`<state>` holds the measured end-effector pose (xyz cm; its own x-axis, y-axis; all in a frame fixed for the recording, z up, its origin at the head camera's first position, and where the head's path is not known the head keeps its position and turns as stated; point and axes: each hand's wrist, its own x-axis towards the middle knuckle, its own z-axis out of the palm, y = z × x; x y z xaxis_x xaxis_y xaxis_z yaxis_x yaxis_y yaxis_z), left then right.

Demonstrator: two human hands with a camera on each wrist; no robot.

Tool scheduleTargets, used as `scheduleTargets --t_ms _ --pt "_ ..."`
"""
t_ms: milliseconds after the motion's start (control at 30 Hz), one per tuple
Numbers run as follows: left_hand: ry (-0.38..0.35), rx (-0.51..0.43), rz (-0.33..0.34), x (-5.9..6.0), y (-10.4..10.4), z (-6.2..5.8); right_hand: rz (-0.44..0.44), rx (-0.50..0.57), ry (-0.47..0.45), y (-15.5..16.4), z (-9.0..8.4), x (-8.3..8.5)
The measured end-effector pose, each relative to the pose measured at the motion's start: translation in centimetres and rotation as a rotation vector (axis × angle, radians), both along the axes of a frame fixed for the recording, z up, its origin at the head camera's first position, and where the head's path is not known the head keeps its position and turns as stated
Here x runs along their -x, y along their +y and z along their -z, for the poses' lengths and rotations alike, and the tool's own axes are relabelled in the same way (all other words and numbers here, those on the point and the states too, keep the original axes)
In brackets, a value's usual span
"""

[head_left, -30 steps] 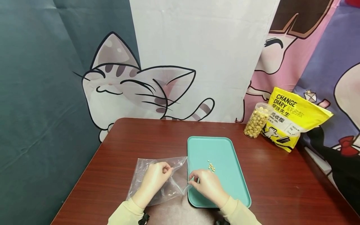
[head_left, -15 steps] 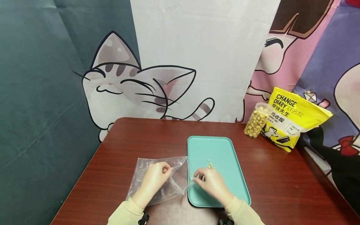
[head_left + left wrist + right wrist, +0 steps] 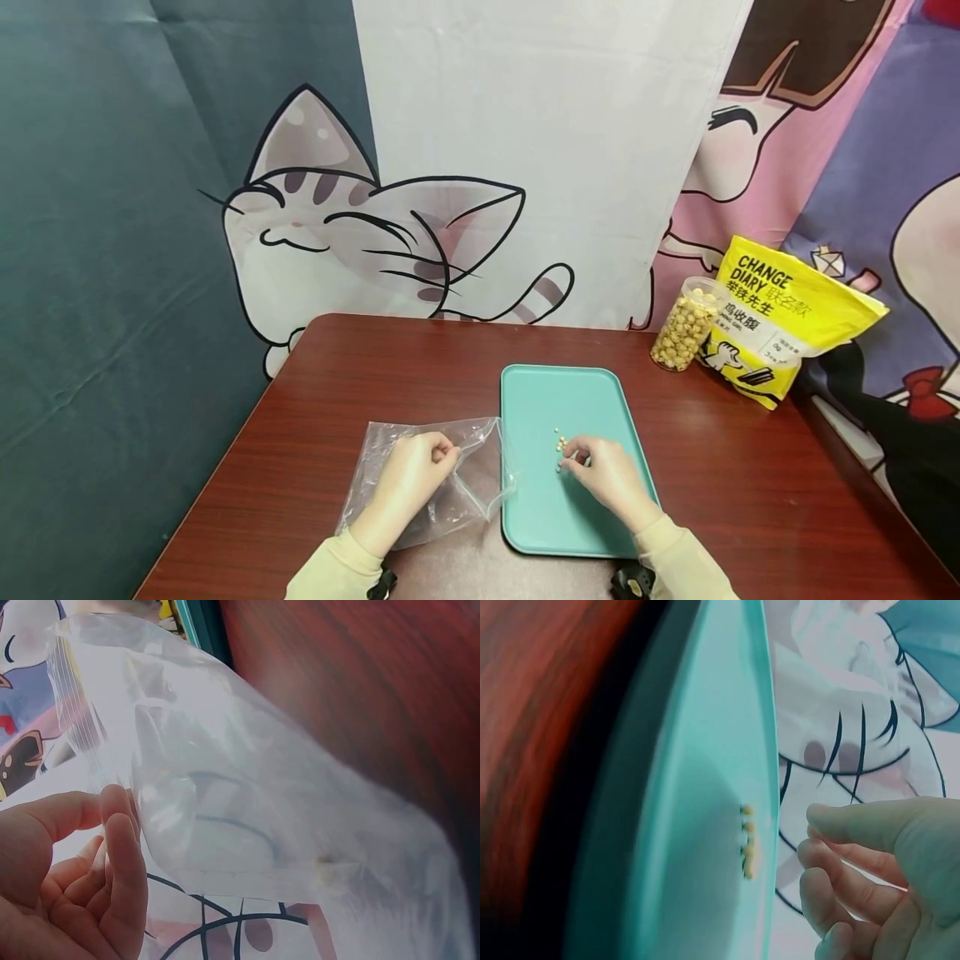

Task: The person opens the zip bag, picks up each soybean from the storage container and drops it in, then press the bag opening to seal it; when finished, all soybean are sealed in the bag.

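Note:
On the left of the table my left hand [image 3: 411,475] pinches the edge of a clear plastic zip bag [image 3: 483,467] between thumb and fingers. The bag's mouth spreads to the right and overlaps the tray's left edge. A small yellowish speck [image 3: 326,870] shows near the bottom of the bag in the left wrist view. My right hand [image 3: 609,479] hovers over the turquoise tray [image 3: 555,392], fingers loosely bent, thumb and fingertips close to several small round yellow beans [image 3: 748,844]. No bean shows between those fingertips in the right wrist view.
At the back right stands a clear jar [image 3: 686,325] of popcorn, beside a yellow printed snack bag [image 3: 787,321]. A cartoon-printed curtain [image 3: 465,100] hangs behind the reddish-brown wooden table [image 3: 390,367].
My right hand has moved from the bag's mouth rightward over the tray to the beans. The left hand keeps its hold on the bag and has stayed put.

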<state>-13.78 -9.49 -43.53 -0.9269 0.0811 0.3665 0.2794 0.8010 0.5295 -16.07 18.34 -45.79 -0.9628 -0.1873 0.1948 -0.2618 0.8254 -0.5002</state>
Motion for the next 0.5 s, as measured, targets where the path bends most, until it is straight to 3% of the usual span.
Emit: scheduleTargets --t_ms 500 --pt "-0.009 0.007 -0.017 0.0 -0.3 0.1 0.028 -0.070 -0.018 0.9 1.1 0.8"
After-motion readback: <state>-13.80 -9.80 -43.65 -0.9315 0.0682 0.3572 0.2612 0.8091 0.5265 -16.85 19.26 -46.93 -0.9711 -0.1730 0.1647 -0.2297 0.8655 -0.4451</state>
